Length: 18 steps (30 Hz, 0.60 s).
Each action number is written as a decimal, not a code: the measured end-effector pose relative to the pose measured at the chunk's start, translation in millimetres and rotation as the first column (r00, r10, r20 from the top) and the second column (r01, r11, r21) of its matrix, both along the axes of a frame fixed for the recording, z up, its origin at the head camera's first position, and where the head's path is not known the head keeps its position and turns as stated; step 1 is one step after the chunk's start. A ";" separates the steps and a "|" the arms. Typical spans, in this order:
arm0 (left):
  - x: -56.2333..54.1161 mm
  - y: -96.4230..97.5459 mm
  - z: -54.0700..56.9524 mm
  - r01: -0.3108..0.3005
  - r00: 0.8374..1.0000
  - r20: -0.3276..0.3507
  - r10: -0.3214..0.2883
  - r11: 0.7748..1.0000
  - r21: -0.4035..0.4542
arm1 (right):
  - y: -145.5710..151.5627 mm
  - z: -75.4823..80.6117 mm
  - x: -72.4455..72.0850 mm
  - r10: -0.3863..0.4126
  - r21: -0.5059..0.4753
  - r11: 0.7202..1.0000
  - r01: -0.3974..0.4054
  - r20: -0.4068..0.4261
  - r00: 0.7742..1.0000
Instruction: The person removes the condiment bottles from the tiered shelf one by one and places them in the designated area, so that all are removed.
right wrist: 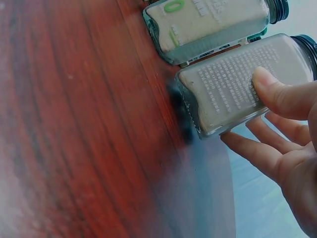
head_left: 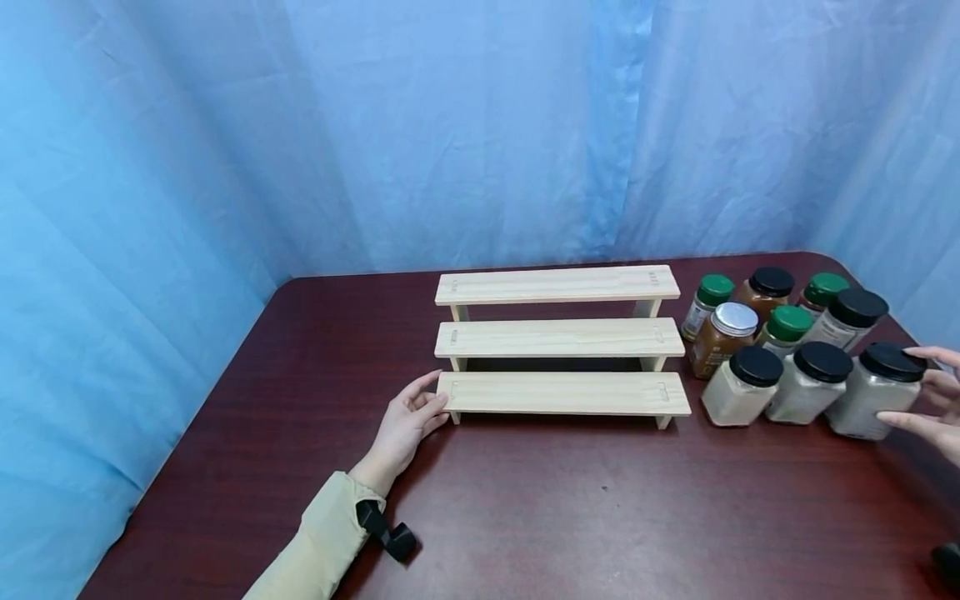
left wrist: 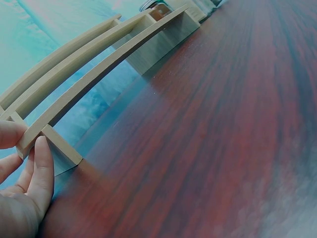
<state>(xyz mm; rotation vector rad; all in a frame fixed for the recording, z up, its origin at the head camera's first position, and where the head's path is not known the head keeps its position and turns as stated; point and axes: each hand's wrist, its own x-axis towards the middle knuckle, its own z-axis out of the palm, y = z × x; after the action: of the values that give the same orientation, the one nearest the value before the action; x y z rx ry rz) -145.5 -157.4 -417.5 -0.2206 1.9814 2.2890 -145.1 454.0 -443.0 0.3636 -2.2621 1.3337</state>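
A three-tier pale wooden shelf rack (head_left: 562, 393) stands on the table. At its left end my left hand (head_left: 401, 425) pinches the corner of the lowest board (left wrist: 94, 82) between thumb and fingers. To the rack's right, my right hand (head_left: 941, 404) is at the rightmost black-lidded jar (head_left: 870, 400), a squarish clear jar with pale contents. In the right wrist view the thumb (right wrist: 272, 87) presses the printed face of this jar (right wrist: 223, 82), with the other fingers along its side. The jar stands upright, its base at the tabletop.
Two similar black-lidded jars, one a white-powder jar (head_left: 741, 392), stand left of the held one. Behind are a silver-lidded brown jar (head_left: 720, 342), several green-lidded bottles (head_left: 783, 325) and more black-lidded jars (head_left: 843, 321). Blue curtains (head_left: 465, 133) surround the dark red table (head_left: 562, 500).
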 end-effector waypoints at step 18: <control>0.7 -1.8 0.0 0.019 1.000 -0.002 -0.019 1.000 -0.024 | 11.0 -9.3 -10.5 0.001 0.071 0.997 0.003 -0.058 0.998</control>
<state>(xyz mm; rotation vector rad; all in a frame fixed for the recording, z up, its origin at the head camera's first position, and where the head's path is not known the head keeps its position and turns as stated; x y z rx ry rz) -144.9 -159.2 -417.5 -0.2006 2.0040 2.2561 -155.6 465.0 -452.2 0.4202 -2.2655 1.2281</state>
